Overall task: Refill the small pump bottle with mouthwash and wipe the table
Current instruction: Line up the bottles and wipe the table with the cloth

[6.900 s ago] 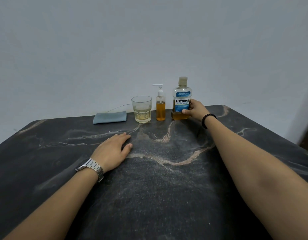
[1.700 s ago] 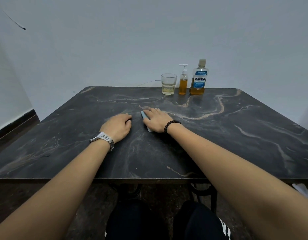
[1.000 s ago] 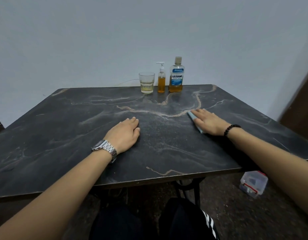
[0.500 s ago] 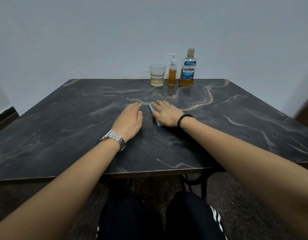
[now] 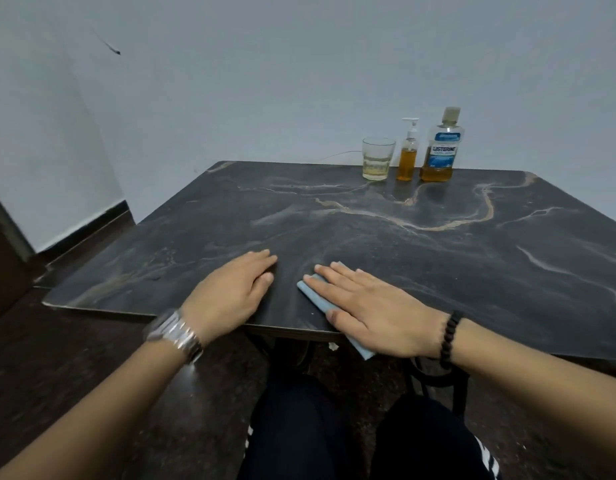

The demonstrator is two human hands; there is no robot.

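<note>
My right hand [image 5: 372, 306] lies flat on a folded light blue cloth [image 5: 315, 295] at the near edge of the dark marble table [image 5: 438, 258]; the cloth's near corner hangs past the edge. My left hand [image 5: 230, 289], with a metal watch on its wrist, rests palm down on the table just left of the cloth, holding nothing. At the far edge stand the small pump bottle [image 5: 407, 154] with amber liquid and the larger mouthwash bottle [image 5: 441, 147], capped, with amber liquid low in it.
A drinking glass [image 5: 377, 162] with a little pale liquid stands left of the pump bottle. A thin wire runs behind it along the wall. My dark trousers show below the table edge. A wall corner and dark skirting are at the left.
My right hand has slid the cloth back toward me to the table's near edge. My left hand has drawn back with it. The view has swung left.
</note>
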